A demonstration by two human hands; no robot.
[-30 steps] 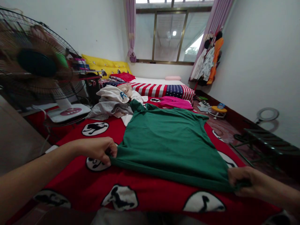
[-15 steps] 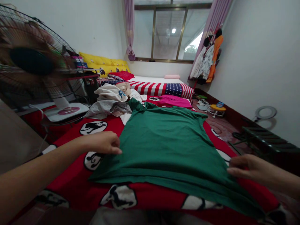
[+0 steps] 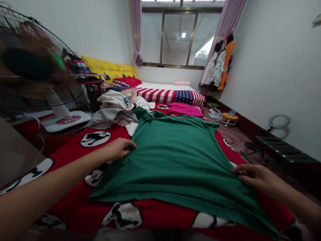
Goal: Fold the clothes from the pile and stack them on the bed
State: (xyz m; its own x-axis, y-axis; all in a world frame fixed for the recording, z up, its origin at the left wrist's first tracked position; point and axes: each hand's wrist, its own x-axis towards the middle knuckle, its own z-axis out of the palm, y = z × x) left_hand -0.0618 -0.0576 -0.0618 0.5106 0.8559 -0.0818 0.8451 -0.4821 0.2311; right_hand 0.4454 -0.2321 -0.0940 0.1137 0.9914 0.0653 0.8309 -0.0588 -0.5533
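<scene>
A green T-shirt (image 3: pixel 173 154) lies spread over a red blanket (image 3: pixel 165 209) with white and black patches, its hem toward me and its upper end away. My left hand (image 3: pixel 119 149) pinches the shirt's left edge, about halfway down its side. On the opposite edge, my right hand (image 3: pixel 255 175) holds the cloth between thumb and fingers. Soft creases run across the fabric between both hands. At the far left, the shirt's collar or sleeve part is bunched up against some white clothes.
A pile of white and grey clothes (image 3: pixel 112 107) sits at the far left, and a pink garment (image 3: pixel 184 109) beyond the shirt. A running fan (image 3: pixel 27 67) stands at left. Behind is another bed with a striped, starred cover (image 3: pixel 160 95). A dark rack (image 3: pixel 288 149) is at right.
My left hand has moved up along the shirt's left edge and closed on it. My right hand has shifted inward onto the right edge, and more creases show across the cloth.
</scene>
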